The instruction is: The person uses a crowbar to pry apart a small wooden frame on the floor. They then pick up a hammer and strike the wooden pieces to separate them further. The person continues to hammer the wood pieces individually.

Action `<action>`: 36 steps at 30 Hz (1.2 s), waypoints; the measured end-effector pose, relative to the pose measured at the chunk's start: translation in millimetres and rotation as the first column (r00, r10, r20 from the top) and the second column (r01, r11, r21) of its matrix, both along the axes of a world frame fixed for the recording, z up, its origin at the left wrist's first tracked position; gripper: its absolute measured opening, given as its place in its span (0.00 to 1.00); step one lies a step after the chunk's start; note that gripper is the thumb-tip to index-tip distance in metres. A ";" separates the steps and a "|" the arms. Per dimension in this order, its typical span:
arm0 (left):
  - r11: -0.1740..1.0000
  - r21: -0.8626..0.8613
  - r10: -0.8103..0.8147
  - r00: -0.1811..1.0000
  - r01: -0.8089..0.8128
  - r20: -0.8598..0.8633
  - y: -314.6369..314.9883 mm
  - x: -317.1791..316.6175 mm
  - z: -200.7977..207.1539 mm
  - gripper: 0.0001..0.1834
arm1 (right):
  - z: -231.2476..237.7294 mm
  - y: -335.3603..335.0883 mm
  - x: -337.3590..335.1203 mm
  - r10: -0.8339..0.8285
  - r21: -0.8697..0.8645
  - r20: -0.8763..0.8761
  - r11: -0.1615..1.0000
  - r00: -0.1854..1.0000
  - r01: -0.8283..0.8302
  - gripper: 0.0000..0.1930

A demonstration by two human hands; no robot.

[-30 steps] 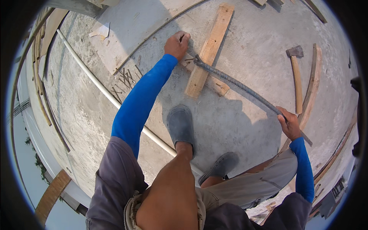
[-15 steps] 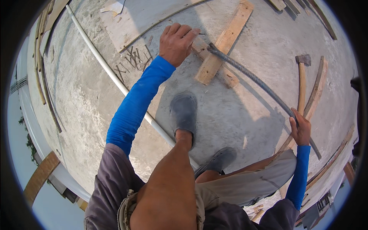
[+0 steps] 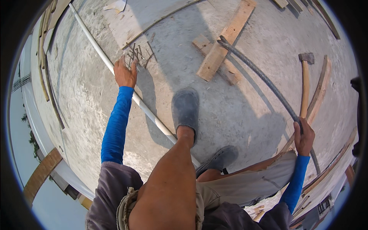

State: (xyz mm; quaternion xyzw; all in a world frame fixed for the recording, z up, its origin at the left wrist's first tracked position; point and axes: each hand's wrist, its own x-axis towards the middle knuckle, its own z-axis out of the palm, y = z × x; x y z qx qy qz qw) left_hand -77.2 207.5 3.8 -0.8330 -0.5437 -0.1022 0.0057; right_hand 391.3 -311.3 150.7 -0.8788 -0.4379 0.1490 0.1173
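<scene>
My left hand (image 3: 125, 73) is at the near edge of a small pile of loose nails (image 3: 135, 52) on the concrete, its fingers and thumb apart. My right hand (image 3: 304, 137) grips the lower part of a long ribbed steel pry bar (image 3: 264, 78). The bar's forked tip is over a wooden plank (image 3: 227, 38), which lies across a shorter board (image 3: 229, 76); from above I cannot tell whether the tip touches the plank.
A white pipe (image 3: 93, 41) runs diagonally past my left hand and my shod foot (image 3: 185, 108). A hatchet (image 3: 305, 82) lies by a curved wood strip (image 3: 319, 90) at right. A flat sheet (image 3: 147, 15) lies beyond the nails, with several poles (image 3: 43, 57) at far left.
My left hand has moved from beside the crossed boards, left and nearer me, to the nail pile, and its fingers have opened. My right hand keeps hold of the pry bar, nearly still.
</scene>
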 end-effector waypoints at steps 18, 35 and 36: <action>0.652 -0.607 -0.161 0.865 0.455 0.476 -184.4 169.6 18.6 0.41 | 23.2 -41.7 1.7 -0.088 0.087 0.096 0.993 0.991 0.080 0.11; 0.595 -0.602 -0.256 0.835 0.533 0.487 -246.1 180.9 -13.1 0.40 | 169.7 -29.2 -26.7 0.075 -0.342 0.244 0.940 0.967 0.014 0.13; 0.591 -0.593 -0.266 0.826 0.547 0.496 -245.5 181.2 -14.7 0.40 | 175.0 -24.1 -28.5 0.090 -0.372 0.241 0.928 0.966 0.006 0.13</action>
